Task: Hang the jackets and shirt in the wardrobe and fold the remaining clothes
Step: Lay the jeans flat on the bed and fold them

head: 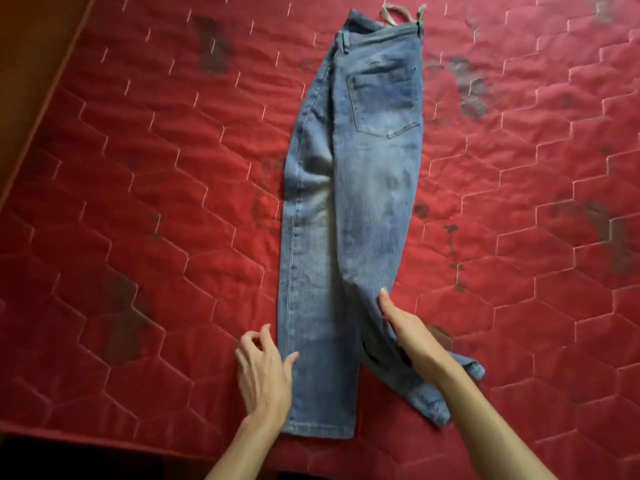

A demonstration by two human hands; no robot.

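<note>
Blue jeans [349,209] lie lengthwise down the middle of the frame on a red quilted mattress [138,168] (waistband at the top). The left hand [265,372], fingers loosely spread, touches the left leg's edge; the right hand [403,327] presses flat on the right leg, gripping nothing.

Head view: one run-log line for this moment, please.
stage: folding | item: blue denim jeans halved lengthwise on red quilted mattress | left hand: at leg edge | right hand: flat on splayed leg
</note>
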